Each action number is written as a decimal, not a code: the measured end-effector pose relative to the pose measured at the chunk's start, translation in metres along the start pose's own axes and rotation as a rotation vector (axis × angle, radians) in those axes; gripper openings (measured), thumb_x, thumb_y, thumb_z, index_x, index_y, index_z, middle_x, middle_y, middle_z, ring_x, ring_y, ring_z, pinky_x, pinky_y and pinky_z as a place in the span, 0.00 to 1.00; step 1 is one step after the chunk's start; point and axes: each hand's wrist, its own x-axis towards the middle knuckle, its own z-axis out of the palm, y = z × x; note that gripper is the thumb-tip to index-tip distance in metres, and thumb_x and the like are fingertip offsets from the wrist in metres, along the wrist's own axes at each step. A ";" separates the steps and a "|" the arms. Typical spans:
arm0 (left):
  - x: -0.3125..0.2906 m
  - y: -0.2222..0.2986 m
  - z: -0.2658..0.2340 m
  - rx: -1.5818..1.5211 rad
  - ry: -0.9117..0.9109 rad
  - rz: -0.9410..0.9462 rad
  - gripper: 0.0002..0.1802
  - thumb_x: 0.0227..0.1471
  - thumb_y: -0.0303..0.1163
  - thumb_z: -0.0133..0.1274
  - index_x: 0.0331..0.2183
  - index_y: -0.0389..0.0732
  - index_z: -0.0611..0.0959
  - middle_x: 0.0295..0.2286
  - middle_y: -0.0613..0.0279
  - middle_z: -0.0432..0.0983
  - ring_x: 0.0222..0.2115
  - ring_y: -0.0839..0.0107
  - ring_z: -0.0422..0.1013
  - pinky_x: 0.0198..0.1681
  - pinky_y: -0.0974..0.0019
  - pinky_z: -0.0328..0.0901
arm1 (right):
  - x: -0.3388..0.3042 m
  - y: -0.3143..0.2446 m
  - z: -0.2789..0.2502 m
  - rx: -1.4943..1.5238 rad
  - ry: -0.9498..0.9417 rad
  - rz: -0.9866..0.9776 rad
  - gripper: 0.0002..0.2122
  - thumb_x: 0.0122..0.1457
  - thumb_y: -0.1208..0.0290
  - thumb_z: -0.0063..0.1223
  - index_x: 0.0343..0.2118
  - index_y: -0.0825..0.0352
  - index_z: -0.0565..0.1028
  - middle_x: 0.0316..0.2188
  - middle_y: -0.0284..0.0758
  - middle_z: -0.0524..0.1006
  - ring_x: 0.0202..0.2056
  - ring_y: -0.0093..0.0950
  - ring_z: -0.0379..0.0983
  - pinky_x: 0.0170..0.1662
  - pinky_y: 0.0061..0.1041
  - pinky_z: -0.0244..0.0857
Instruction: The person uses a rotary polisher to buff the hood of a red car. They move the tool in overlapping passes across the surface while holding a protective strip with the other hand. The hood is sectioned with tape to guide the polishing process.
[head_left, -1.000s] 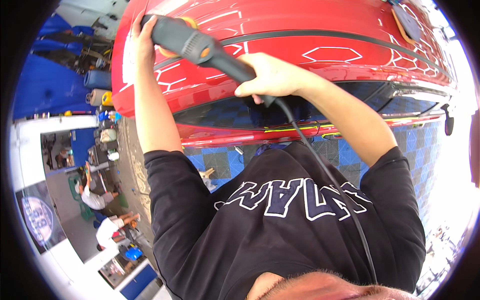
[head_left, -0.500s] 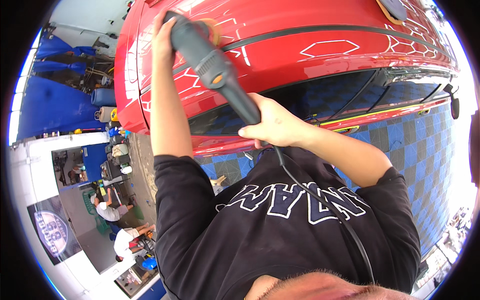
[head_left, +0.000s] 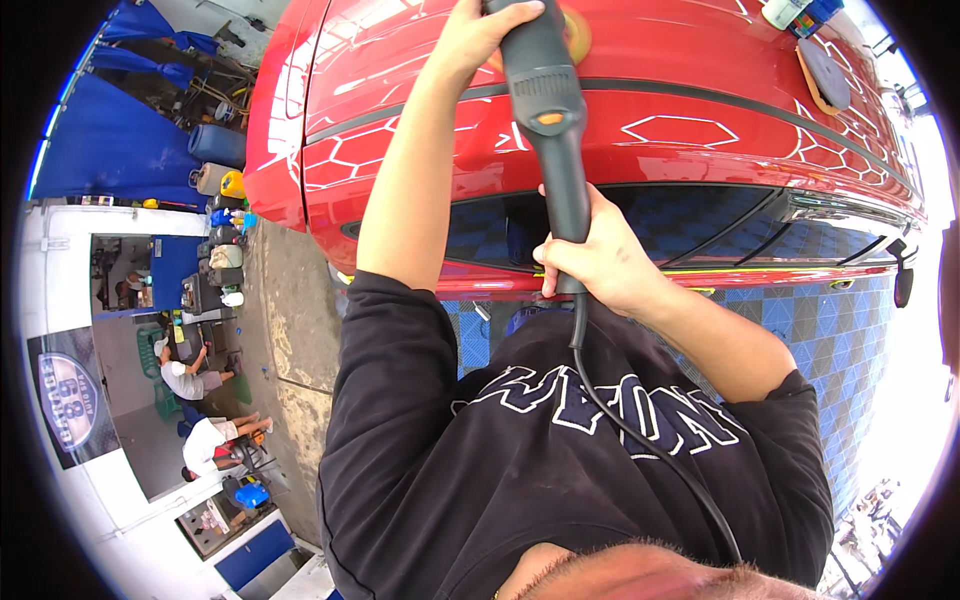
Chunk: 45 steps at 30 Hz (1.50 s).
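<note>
A black and grey car polisher (head_left: 548,110) lies across the roof of a red car (head_left: 660,130). Its round yellowish pad (head_left: 577,38) shows beside the tool's head, against the red paint. My left hand (head_left: 480,35) is closed over the head end, with the thumb across the top. Around the rear handle, above the dark side window, my right hand (head_left: 600,250) is wrapped. From the handle's end a black power cord (head_left: 640,434) runs down over my shirt.
A spare polishing pad (head_left: 826,75) and bottles (head_left: 785,12) rest on the roof at the far right. Blue and grey tiles (head_left: 800,345) cover the floor by the car. Containers (head_left: 217,145) line the left side; two people in white shirts (head_left: 215,442) sit beyond.
The polisher has swung to the right across the roof, with both hands on it, and stands more upright in view. The view has shifted, bringing the bottles into sight.
</note>
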 end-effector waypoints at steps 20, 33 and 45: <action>-0.035 0.018 -0.145 -0.189 0.227 -0.168 0.32 0.57 0.41 0.56 0.61 0.41 0.74 0.46 0.45 0.81 0.45 0.52 0.80 0.49 0.49 0.78 | 0.056 -0.050 0.069 0.224 -0.328 0.166 0.11 0.57 0.76 0.60 0.37 0.75 0.71 0.23 0.40 0.76 0.21 0.31 0.78 0.27 0.32 0.75; -0.002 0.027 -0.041 -0.174 0.139 -0.159 0.31 0.54 0.35 0.58 0.59 0.39 0.75 0.45 0.48 0.78 0.42 0.61 0.78 0.44 0.58 0.77 | 0.004 -0.055 0.020 0.255 -0.163 0.063 0.11 0.57 0.76 0.58 0.39 0.73 0.69 0.23 0.39 0.75 0.22 0.28 0.77 0.26 0.31 0.75; 0.033 0.018 0.037 -0.198 -0.007 -0.130 0.32 0.55 0.34 0.57 0.60 0.36 0.73 0.45 0.48 0.78 0.42 0.62 0.78 0.45 0.59 0.77 | -0.025 -0.055 -0.029 0.183 -0.043 -0.006 0.11 0.55 0.75 0.57 0.37 0.75 0.68 0.22 0.38 0.75 0.23 0.29 0.78 0.28 0.31 0.77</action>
